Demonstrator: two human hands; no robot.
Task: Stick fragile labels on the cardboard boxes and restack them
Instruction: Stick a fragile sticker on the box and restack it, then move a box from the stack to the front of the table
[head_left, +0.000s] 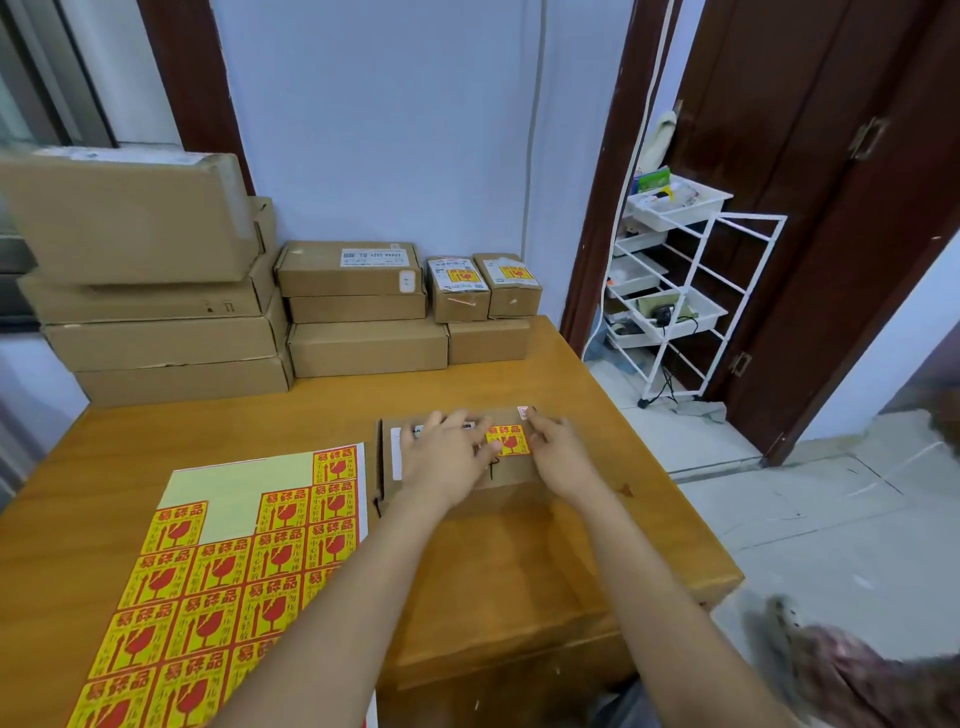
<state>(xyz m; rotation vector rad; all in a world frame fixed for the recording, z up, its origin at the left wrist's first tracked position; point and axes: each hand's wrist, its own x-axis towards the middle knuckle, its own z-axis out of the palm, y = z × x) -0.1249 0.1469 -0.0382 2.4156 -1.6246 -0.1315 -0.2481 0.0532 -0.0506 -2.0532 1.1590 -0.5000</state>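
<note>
counter (208, 431): glossy orange-brown wood, right edge by tiled floor and dark door
box (467, 483): flat brown cardboard, mid-counter
label (508, 439): yellow-red square on box top
left hand (447, 457): fingers flat, pressing box
right hand (563, 452): fingers flat beside label
sticker sheet (223, 561): near left corner
stacked boxes (171, 291): far edge, against wall

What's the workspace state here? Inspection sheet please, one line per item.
Surface: wooden table, boxes stacked at its far edge.
Job's things: cardboard box under both hands, fragile label on its top; label sheet beside it, partly used; two small boxes at the back already labelled.
Clutter: nothing seen.
Grippers: left hand and right hand pressing the label flat.
Cables: white cable down the doorframe.
Surroundings: white rack with trays, dark door.
</note>
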